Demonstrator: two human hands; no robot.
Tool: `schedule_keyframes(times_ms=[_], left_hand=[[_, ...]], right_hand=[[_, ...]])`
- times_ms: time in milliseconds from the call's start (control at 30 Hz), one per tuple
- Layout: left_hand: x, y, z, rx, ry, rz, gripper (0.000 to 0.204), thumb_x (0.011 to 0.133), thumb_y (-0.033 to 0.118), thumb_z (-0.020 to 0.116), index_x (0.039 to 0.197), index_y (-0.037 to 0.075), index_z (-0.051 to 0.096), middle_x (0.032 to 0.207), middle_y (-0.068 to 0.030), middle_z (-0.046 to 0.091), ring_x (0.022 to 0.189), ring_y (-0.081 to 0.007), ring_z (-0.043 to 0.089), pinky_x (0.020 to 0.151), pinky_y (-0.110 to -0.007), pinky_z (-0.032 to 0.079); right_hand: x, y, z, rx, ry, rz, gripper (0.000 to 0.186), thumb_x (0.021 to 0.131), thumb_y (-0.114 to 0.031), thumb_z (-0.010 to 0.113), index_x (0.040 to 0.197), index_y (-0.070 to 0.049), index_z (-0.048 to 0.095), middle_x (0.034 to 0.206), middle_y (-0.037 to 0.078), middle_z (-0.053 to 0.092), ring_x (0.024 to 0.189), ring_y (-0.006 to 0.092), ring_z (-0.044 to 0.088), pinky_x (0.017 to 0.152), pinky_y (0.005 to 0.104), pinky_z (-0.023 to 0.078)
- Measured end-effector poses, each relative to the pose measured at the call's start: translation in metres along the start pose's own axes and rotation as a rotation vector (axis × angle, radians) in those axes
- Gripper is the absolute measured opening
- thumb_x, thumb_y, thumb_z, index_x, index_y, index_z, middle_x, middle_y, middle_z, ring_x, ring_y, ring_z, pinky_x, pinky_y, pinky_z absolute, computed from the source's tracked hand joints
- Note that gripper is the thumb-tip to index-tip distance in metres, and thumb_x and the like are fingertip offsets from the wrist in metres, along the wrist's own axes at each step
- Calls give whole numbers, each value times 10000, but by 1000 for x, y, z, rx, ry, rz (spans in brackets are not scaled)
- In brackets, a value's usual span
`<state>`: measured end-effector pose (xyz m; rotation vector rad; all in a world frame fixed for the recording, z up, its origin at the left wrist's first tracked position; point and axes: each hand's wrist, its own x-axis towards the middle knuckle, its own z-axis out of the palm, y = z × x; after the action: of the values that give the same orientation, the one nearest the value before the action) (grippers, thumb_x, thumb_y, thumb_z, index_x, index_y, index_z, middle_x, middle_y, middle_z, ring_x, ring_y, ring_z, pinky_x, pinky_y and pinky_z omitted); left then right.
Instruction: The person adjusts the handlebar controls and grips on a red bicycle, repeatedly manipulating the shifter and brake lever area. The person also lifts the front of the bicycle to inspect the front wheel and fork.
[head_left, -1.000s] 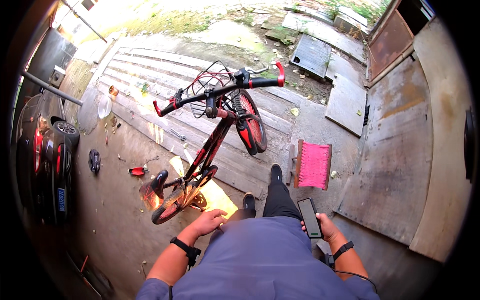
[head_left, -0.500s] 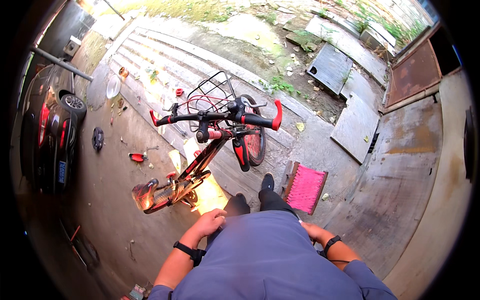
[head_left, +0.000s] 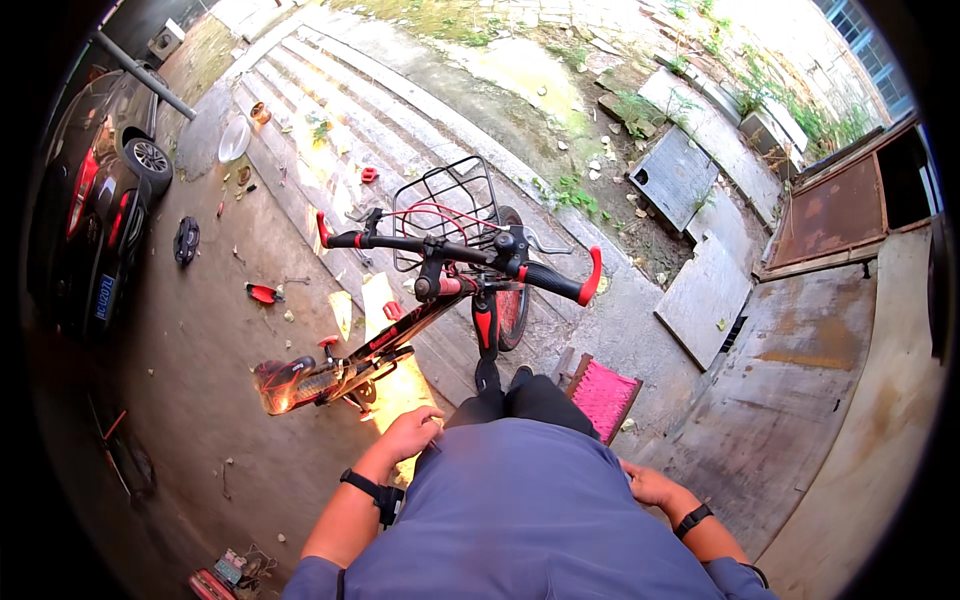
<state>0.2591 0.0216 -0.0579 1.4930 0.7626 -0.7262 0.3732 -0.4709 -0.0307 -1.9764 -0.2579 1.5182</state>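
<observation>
Just ahead of me a black and red bicycle point(head_left: 395, 335) stands upright, its handlebar point(head_left: 450, 257) with red bar ends crossing the middle of the view. A black wire basket point(head_left: 455, 200) sits over the front wheel point(head_left: 513, 300). My left hand point(head_left: 412, 432) is closed beside my left hip, its fingers curled; what they hold, if anything, I cannot make out. My right hand point(head_left: 648, 484) rests at my right side against the blue shirt, its fingertips hidden by the fabric. Neither hand touches the bicycle.
A low stool with a pink woven seat point(head_left: 603, 398) stands near my feet on the right. Loose red parts point(head_left: 264, 293), a black item point(head_left: 187, 241) and a white basin point(head_left: 234, 138) lie on the ground at left. A dark car point(head_left: 105, 200) is parked at far left.
The view has shifted, and the bicycle's handlebar appears farther right and slightly lower. My feet show closer to the bicycle. Both hands stay by my sides.
</observation>
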Motion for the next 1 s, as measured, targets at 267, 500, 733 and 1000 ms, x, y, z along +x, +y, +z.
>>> schedule_keyframes(times_ms=[267,500,733,1000], left_hand=[[1,-1,-8,-37,53,1,360,955,122,514,1276,-28,578,995,-120,717,835,-186,676,771,-328,561],[16,1,14,-191,133,-29,385,949,139,510,1294,-22,568,989,-128,702,836,-184,666,761,-323,563],[37,40,50,-320,264,-73,381,962,141,494,1298,-27,557,1005,-135,698,813,-177,659,749,-315,555],[47,87,107,-468,306,-120,394,966,147,495,1316,-28,541,1031,-136,690,797,-176,659,759,-306,546]], right_hand=[[32,-82,-51,-406,58,27,608,965,-454,542,1503,-201,419,1189,255,631,1104,426,594,942,436,474],[75,-40,-117,-196,35,-138,585,990,-479,501,1494,-190,435,1324,198,612,1198,355,593,990,386,464],[107,-68,-234,-511,-261,264,790,884,-539,676,1512,-136,417,1272,150,665,1126,239,650,970,310,472],[115,-123,-332,-757,-497,-142,861,809,-668,666,1507,-219,436,1006,229,672,949,383,643,885,431,512]])
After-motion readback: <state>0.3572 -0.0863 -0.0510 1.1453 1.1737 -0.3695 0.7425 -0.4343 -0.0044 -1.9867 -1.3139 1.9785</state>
